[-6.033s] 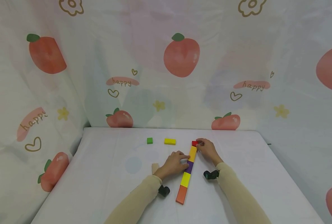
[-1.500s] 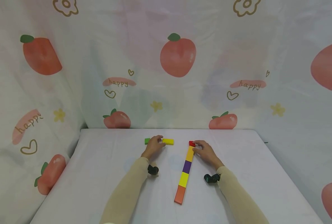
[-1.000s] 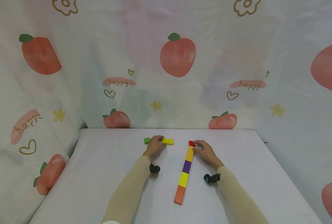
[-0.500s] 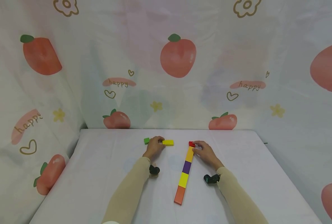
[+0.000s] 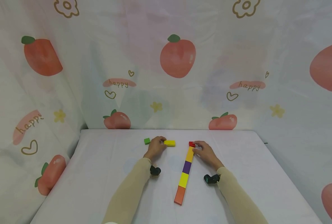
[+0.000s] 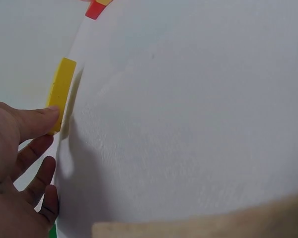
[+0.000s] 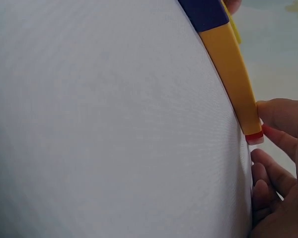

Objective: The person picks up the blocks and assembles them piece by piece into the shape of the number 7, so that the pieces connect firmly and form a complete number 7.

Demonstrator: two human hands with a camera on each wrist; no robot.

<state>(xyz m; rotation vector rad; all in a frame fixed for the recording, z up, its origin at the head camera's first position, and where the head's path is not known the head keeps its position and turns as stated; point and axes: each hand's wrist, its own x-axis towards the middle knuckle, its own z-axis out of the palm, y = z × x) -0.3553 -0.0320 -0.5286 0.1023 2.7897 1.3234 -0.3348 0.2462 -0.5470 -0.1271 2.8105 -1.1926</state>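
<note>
My left hand pinches the left end of a yellow block between thumb and index finger. In the left wrist view the yellow block casts a shadow beside it, and the other fingers are loosely curled. My right hand is at the far end of a row of blocks. Its index finger curls at the small red block, and its thumb touches the side of the orange-yellow block. Nearer in that row lie a purple block, a yellow block and an orange block, end to end.
A small green block lies just left of my left hand. A pale wooden block, mostly hidden, is under the left wrist near the black wrist camera. The white table ends at a printed cloth behind.
Six seconds ago my left hand was at the row's purple and orange-yellow blocks; now it grips the far yellow block, shifted slightly right within the last half second. My right hand stays at the red block.
</note>
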